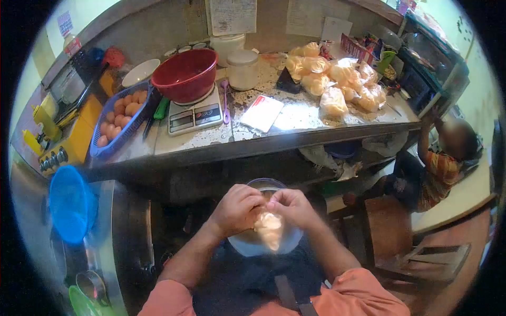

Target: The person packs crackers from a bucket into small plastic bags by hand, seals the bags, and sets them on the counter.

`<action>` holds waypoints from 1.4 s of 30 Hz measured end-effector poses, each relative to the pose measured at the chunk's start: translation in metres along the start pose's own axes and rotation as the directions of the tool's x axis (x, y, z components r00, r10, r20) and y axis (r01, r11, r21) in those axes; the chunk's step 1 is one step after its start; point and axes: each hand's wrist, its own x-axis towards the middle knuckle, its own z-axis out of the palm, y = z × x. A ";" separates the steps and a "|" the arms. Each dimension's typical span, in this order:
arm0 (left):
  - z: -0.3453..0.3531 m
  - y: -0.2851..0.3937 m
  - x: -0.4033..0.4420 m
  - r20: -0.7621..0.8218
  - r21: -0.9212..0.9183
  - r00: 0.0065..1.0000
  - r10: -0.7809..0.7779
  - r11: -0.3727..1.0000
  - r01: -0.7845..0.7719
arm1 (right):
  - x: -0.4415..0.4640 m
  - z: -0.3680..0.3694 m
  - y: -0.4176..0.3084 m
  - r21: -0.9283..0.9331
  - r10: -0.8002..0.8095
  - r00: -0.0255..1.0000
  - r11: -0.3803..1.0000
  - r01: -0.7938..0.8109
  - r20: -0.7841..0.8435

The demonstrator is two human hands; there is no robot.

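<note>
Both my hands meet above my lap, fingers pinched at the top of a small clear bag of pale yellow cream (270, 229). My left hand (240, 209) is closed around the bag's upper left side. Opposite it, my right hand (292, 206) pinches the gathered neck of the bag. The bag hangs down to a narrow tip. Beneath it, partly hidden by hands and bag, is a round bowl (242, 246) with a pale rim.
On the counter (253, 138) stand a scale (196, 114) with a red bowl (184, 79), an egg basket (100, 139), a white tub (242, 71) and several filled bags (334, 101). A person (440, 168) sits at right near a wooden chair (390, 226).
</note>
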 end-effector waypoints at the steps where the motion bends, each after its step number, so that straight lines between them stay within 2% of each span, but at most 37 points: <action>1: 0.001 -0.001 -0.001 -0.017 -0.011 1.000 0.000 1.000 0.000 | 0.001 0.002 0.006 0.115 0.024 1.000 0.993 -0.024 0.003; 6: 0.003 0.000 -0.008 0.007 -0.065 0.999 -0.041 0.997 0.041 | -0.006 0.011 0.042 0.314 0.087 0.989 0.948 -0.044 -0.122; 9: 0.003 -0.002 -0.011 0.056 -0.086 0.994 -0.096 0.991 0.101 | -0.010 0.017 0.044 0.326 0.114 0.979 0.944 -0.053 -0.169; 12: 0.005 -0.005 -0.016 0.070 -0.071 0.989 -0.130 0.988 0.135 | -0.016 0.023 0.021 0.089 0.118 0.964 0.991 -0.099 -0.240; 15: 0.007 -0.006 -0.020 0.062 -0.088 0.981 -0.185 0.978 0.191 | -0.019 0.028 0.006 -0.164 -0.064 0.965 0.986 0.022 -0.252; 17: 0.009 -0.004 -0.020 0.056 -0.149 0.960 -0.274 0.948 0.280 | -0.020 0.027 0.007 -0.204 -0.109 0.966 0.977 0.061 -0.234; 19: 0.011 0.001 -0.019 0.058 -0.243 0.913 -0.404 0.881 0.406 | -0.021 0.028 0.005 -0.276 -0.162 0.963 0.956 0.099 -0.213; 22: 0.007 0.003 -0.015 0.148 -0.375 0.828 -0.541 0.744 0.553 | -0.020 0.026 -0.002 -0.396 -0.249 0.955 0.903 0.168 -0.162; 25: 0.007 0.000 -0.016 0.322 -0.539 0.668 -0.671 0.450 0.712 | -0.015 0.019 -0.002 -0.450 -0.315 0.946 0.857 0.250 -0.073; 27: 0.004 -0.003 -0.016 0.408 -0.584 0.621 -0.669 0.331 0.741 | -0.014 0.013 -0.006 -0.502 -0.329 0.944 0.814 0.293 0.018; 28: 0.004 -0.004 -0.016 0.452 -0.602 0.599 -0.661 0.270 0.752 | -0.014 0.010 -0.006 -0.473 -0.313 0.949 0.830 0.296 0.046; 30: 0.009 -0.003 -0.019 0.420 -0.698 0.646 -0.637 0.228 0.679 | -0.010 0.005 -0.004 -0.412 -0.277 0.954 0.861 0.298 0.110; 31: 0.012 -0.003 -0.020 0.399 -0.744 0.673 -0.623 0.209 0.635 | -0.008 0.003 -0.002 -0.224 -0.199 0.977 0.951 0.212 0.079; 32: 0.017 -0.004 -0.023 0.302 -0.705 0.738 -0.604 0.380 0.600 | -0.008 0.003 0.004 -0.020 -0.111 0.992 0.994 0.112 0.061; 33: 0.020 -0.005 -0.025 0.207 -0.640 0.800 -0.564 0.540 0.547 | -0.007 0.002 0.007 0.184 -0.020 0.998 0.983 0.008 0.064; 34: 0.022 -0.005 -0.026 0.120 -0.553 0.855 -0.505 0.681 0.480 | -0.006 0.002 0.008 0.334 0.003 0.995 0.942 -0.035 0.095; 37: 0.019 0.002 -0.013 -0.095 -0.352 0.966 -0.242 0.915 0.195 | -0.008 0.011 0.003 0.322 -0.030 0.999 0.946 0.036 -0.023; 39: 0.017 0.003 -0.014 -0.154 -0.219 0.962 -0.224 0.957 0.188 | -0.006 0.013 0.006 0.062 -0.198 0.975 0.977 0.205 -0.100; 41: 0.014 0.011 -0.010 -0.178 -0.084 0.955 -0.236 0.971 0.225 | -0.005 0.011 0.005 -0.251 -0.387 0.915 0.903 0.350 -0.117; 42: 0.014 0.015 -0.011 -0.172 -0.135 0.936 -0.309 0.948 0.288 | -0.007 0.012 0.005 -0.272 -0.393 0.913 0.896 0.351 -0.113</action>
